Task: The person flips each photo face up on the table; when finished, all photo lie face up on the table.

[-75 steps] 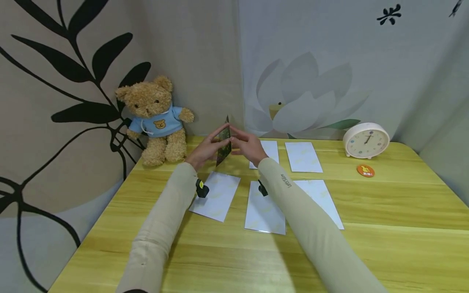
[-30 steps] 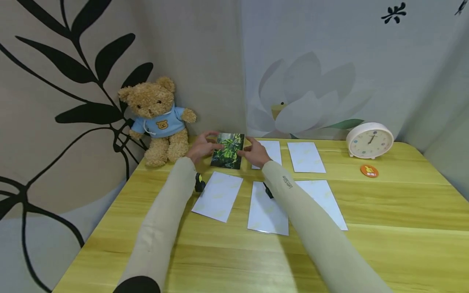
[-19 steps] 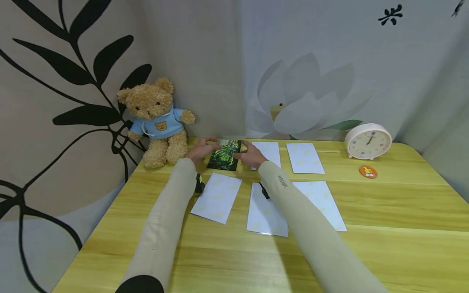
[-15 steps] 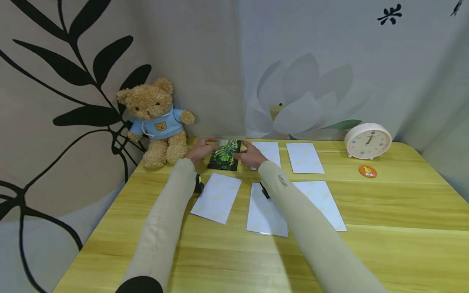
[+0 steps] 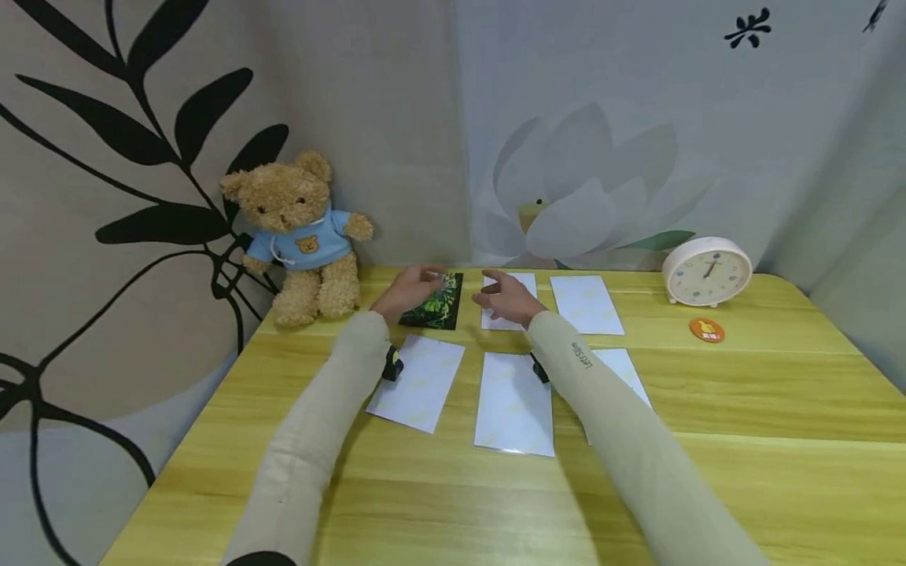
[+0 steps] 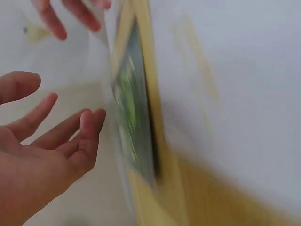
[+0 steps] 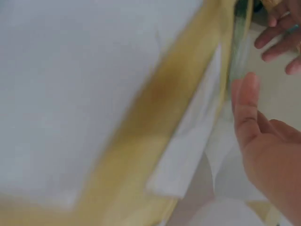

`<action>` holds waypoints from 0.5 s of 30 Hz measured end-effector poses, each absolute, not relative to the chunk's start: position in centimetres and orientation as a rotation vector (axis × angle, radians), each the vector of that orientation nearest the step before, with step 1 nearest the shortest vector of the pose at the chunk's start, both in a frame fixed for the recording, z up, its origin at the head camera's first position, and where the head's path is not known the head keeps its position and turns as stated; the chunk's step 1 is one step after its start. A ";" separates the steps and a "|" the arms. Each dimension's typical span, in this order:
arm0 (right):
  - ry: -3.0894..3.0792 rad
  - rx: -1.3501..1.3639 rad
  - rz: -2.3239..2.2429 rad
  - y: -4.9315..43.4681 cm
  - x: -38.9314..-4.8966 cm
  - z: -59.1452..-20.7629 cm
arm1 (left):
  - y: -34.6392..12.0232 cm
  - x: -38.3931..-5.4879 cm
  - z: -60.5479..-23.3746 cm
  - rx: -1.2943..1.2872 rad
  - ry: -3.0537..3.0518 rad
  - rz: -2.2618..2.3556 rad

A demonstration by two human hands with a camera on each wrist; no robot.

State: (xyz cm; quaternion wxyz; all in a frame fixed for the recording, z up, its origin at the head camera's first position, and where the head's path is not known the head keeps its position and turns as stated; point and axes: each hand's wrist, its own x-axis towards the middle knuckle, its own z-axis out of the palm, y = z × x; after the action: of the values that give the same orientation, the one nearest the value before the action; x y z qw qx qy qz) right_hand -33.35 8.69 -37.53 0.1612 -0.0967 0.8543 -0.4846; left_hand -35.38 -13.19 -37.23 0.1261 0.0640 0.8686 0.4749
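Observation:
A card with a green leafy picture [image 5: 440, 308] lies face up at the back left of the table, beside a pale card [image 5: 513, 314]. My left hand [image 5: 410, 289] hovers over its left part, fingers loosely bent and holding nothing. In the left wrist view the card [image 6: 133, 108] lies apart from my left hand [image 6: 51, 150]. My right hand [image 5: 511, 300] is over the pale card to its right, also holding nothing. The right wrist view has my right hand [image 7: 268, 136] with fingers apart, raised off the pale card [image 7: 188, 136].
More pale cards lie about: one at front left [image 5: 418, 384], one at front middle [image 5: 513, 409], one at back right [image 5: 587, 305], and one [image 5: 623, 373] partly under my right sleeve. A teddy bear [image 5: 300, 240] sits at back left. A white clock [image 5: 708, 273] and orange disc [image 5: 707, 330] stand right.
The picture card was turned over upright between both hands, then laid flat face up. Both hands have since let go of it; the right hand moved away to the right, the left lifted.

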 end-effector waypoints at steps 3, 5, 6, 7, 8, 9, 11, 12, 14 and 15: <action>2.452 -0.253 -1.421 10.4 -33.3 -36.9 | -11.4 -35.1 -37.1 0.268 2.496 1.371; 2.491 -0.248 -1.392 11.7 -33.2 -36.6 | -10.2 -34.9 -37.3 0.311 2.470 1.358; 2.525 -0.243 -1.359 12.3 -33.1 -36.7 | -9.7 -34.7 -37.4 0.330 2.460 1.346; 2.565 -0.240 -1.316 12.9 -33.0 -36.7 | -9.3 -34.6 -37.5 0.346 2.449 1.334; 2.603 -0.239 -1.268 13.5 -32.9 -36.8 | -8.9 -34.4 -37.6 0.357 2.438 1.325; 2.636 -0.237 -1.220 14.1 -32.7 -36.9 | -8.6 -34.2 -37.8 0.362 2.428 1.317; 2.693 -0.243 -1.133 15.0 -32.5 -37.2 | -8.1 -34.0 -38.0 0.363 2.426 1.291; 2.714 -0.247 -1.100 15.5 -32.4 -37.3 | -7.8 -33.9 -38.1 0.361 2.428 1.285; 2.743 -0.262 -1.057 16.1 -32.2 -37.6 | -7.5 -33.8 -38.0 0.351 2.420 1.293; 2.747 -0.263 -1.052 16.4 -32.2 -37.7 | -7.3 -33.7 -37.9 0.352 2.417 1.299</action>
State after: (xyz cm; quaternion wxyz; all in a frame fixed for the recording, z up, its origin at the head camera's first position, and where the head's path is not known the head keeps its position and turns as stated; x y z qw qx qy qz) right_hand -32.20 16.41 -37.73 0.0939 -0.0886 0.9260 -0.3547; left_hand -33.74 -7.28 -37.94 0.1867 0.1249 0.8583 0.4614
